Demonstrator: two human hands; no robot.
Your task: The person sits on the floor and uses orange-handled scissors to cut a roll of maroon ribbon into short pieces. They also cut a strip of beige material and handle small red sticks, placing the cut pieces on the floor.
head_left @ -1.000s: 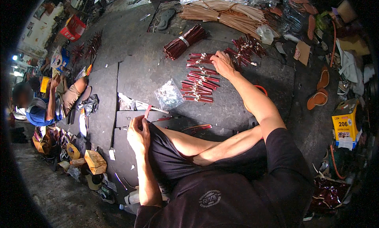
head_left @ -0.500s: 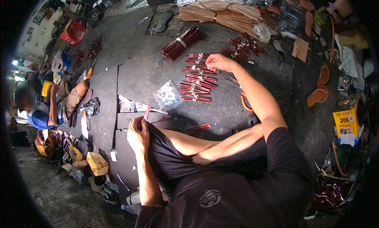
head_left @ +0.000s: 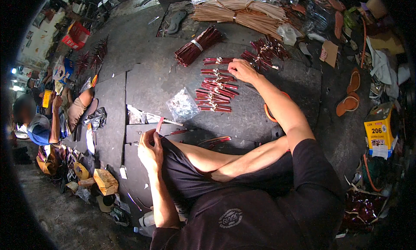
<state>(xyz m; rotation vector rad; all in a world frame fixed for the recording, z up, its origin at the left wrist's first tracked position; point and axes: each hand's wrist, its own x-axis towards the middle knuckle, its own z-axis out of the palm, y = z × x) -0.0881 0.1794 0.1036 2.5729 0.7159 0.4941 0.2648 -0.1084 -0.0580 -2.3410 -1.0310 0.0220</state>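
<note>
My left hand point(head_left: 150, 152) is beside my knee, its fingers curled round a narrow pinkish-red strip point(head_left: 160, 123) that sticks up past the fingertips. My right hand point(head_left: 244, 71) reaches far forward, fingers drawn together at the right ends of the upper dark red strips point(head_left: 218, 61); whatever is between the fingertips is hidden. These glossy strips lie crosswise in a column of several small sets, each with a pale metallic piece about its middle. Below them, more dark red strips point(head_left: 214, 107) end the column. A clear plastic bag point(head_left: 183, 105) with small shiny contents lies to the left.
Beyond are a banded dark red bundle point(head_left: 198, 46), a loose dark red pile point(head_left: 266, 50) and long tan strips point(head_left: 238, 16). An orange-handled tool point(head_left: 269, 113) lies under my right forearm. Sandals point(head_left: 348, 106) and a yellow box point(head_left: 380, 131) stand right; another person point(head_left: 41, 124) sits left.
My right hand has shifted slightly right and down, its fingers closer together. The uppermost strips now lie a little apart from those below. My left hand has barely moved.
</note>
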